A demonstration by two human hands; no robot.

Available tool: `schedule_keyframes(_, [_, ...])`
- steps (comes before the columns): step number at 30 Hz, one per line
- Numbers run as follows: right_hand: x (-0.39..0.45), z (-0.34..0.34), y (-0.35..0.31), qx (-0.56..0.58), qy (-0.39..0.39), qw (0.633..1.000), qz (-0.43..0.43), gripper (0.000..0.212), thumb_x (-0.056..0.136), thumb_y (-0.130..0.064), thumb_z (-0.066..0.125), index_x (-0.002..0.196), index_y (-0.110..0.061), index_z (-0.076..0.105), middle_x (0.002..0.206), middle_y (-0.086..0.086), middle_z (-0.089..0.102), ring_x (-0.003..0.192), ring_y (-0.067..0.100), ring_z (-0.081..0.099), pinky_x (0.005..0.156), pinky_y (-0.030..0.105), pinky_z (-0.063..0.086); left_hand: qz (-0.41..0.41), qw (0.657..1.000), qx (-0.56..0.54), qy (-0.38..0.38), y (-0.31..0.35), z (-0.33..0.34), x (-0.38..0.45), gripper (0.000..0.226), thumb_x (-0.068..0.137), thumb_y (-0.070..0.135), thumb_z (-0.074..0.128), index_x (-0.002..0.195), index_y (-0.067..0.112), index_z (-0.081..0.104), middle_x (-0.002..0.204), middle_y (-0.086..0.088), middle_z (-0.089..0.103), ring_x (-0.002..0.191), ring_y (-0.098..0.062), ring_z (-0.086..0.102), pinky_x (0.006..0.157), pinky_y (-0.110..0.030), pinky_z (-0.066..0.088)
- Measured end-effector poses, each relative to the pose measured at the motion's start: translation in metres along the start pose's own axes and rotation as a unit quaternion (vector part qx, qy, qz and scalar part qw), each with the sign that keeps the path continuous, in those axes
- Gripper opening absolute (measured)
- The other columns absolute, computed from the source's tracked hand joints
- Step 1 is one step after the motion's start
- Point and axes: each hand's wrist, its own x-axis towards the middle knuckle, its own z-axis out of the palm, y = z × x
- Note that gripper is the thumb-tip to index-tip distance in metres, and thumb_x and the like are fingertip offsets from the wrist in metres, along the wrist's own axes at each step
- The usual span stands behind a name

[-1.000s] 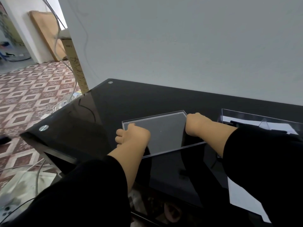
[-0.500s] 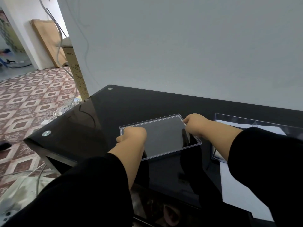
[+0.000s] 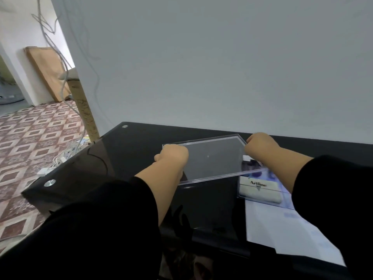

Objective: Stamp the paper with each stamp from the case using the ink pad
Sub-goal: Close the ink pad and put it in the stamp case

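Observation:
A clear plastic case lid [image 3: 212, 158] is held flat just above the black glass table [image 3: 125, 158]. My left hand [image 3: 171, 156] grips its left edge and my right hand [image 3: 260, 146] grips its far right corner. Under the lid's right side sits the clear case [image 3: 262, 190] with a white "Artline" ink pad [image 3: 259, 188] inside and dark stamps [image 3: 252, 164] behind it, partly hidden by my right arm. A white sheet of paper [image 3: 282, 229] lies under and in front of the case.
The grey wall [image 3: 201, 67] rises right behind the table. Left of the table are a patterned tile floor [image 3: 30, 134], loose white cables [image 3: 62, 156], a wooden post [image 3: 86, 114] and a board leaning on the wall [image 3: 46, 71].
Both hands have carried the lid to the right, so its right side now overlaps the case. The view has shifted and the ink pad and stamps have come into sight.

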Motion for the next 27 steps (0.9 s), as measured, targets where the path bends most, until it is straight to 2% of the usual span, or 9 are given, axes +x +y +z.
schedule_keyframes(2, [-0.007,-0.009,0.018,-0.021,0.002,1.0,0.022,0.016,0.083,0.005,0.043,0.077,-0.004,0.055,0.083,0.013,0.054,0.068,0.026,0.048,0.046,0.022,0.029,0.061,0.997,0.039,0.008,0.01,0.009,-0.009,0.024,0.086,0.002,0.055,0.11,0.003,0.061,0.081,-0.001,0.043,0.093,-0.022,0.052,0.092,-0.03,0.046])
schedule_keyframes(4, [-0.011,-0.018,0.043,-0.065,0.0,0.997,0.044,0.022,0.087,0.004,0.042,0.07,-0.007,0.049,0.083,0.011,0.052,0.071,0.025,0.049,0.048,0.023,0.032,0.087,0.991,-0.098,-0.023,0.016,0.022,-0.02,0.032,0.091,0.005,0.051,0.122,0.001,0.055,0.073,0.002,0.036,0.081,-0.016,0.053,0.092,-0.031,0.046])
schedule_keyframes(6, [-0.015,-0.026,0.067,-0.071,0.005,0.995,0.072,0.026,0.089,0.002,0.041,0.065,-0.007,0.046,0.074,0.007,0.048,0.068,0.024,0.047,0.048,0.025,0.032,0.077,0.972,-0.215,-0.063,0.017,0.04,-0.013,0.037,0.097,0.01,0.04,0.132,0.002,0.05,0.073,0.005,0.039,0.068,-0.01,0.045,0.09,-0.035,0.046])
schedule_keyframes(9, [-0.02,-0.033,0.097,-0.069,0.007,0.992,0.105,0.03,0.088,0.002,0.042,0.06,-0.008,0.041,0.067,0.007,0.044,0.06,0.021,0.042,0.044,0.025,0.026,0.047,0.945,-0.308,-0.102,0.028,0.063,-0.029,0.04,0.096,0.006,0.037,0.132,0.014,0.053,0.089,0.002,0.052,0.071,-0.013,0.043,0.078,-0.029,0.046])
schedule_keyframes(12, [-0.025,-0.041,0.126,-0.039,0.027,0.99,0.133,0.028,0.089,-0.002,0.044,0.061,-0.007,0.043,0.064,0.007,0.043,0.058,0.023,0.044,0.045,0.026,0.029,0.093,0.95,-0.269,-0.129,0.038,0.081,-0.034,0.049,0.095,0.001,0.031,0.132,0.024,0.053,0.114,0.0,0.053,0.078,-0.015,0.046,0.068,-0.027,0.041])
schedule_keyframes(15, [-0.03,-0.046,0.149,-0.033,0.029,0.986,0.16,0.03,0.091,-0.005,0.043,0.061,-0.006,0.043,0.065,0.008,0.045,0.058,0.023,0.045,0.051,0.028,0.035,0.106,0.952,-0.245,-0.152,0.044,0.101,-0.028,0.053,0.091,-0.001,0.03,0.127,0.029,0.055,0.112,-0.002,0.059,0.072,-0.015,0.049,0.065,-0.026,0.046])
schedule_keyframes(18, [-0.03,-0.047,0.168,-0.03,0.029,0.983,0.178,0.029,0.09,-0.001,0.043,0.061,-0.006,0.043,0.066,0.008,0.046,0.054,0.019,0.041,0.048,0.027,0.032,0.118,0.952,-0.226,-0.167,0.049,0.121,-0.021,0.052,0.091,0.001,0.033,0.122,0.033,0.059,0.114,-0.003,0.063,0.091,-0.021,0.062,0.075,-0.036,0.054])
schedule_keyframes(22, [-0.027,-0.046,0.182,-0.01,0.026,0.982,0.188,0.024,0.091,-0.003,0.044,0.067,-0.005,0.048,0.067,0.008,0.047,0.055,0.018,0.043,0.044,0.024,0.03,0.131,0.957,-0.202,-0.164,0.052,0.138,-0.013,0.045,0.095,0.009,0.035,0.12,0.037,0.059,0.097,-0.008,0.071,0.079,-0.023,0.055,0.083,-0.051,0.053])
schedule_keyframes(27, [-0.023,-0.039,0.182,-0.025,0.0,0.983,0.181,0.016,0.088,0.0,0.047,0.094,0.001,0.063,0.082,0.011,0.055,0.071,0.024,0.056,0.052,0.025,0.04,0.114,0.961,-0.205,-0.149,0.053,0.149,-0.009,0.046,0.095,0.006,0.036,0.124,0.034,0.057,0.114,-0.003,0.065,0.079,-0.025,0.057,0.08,-0.049,0.055])
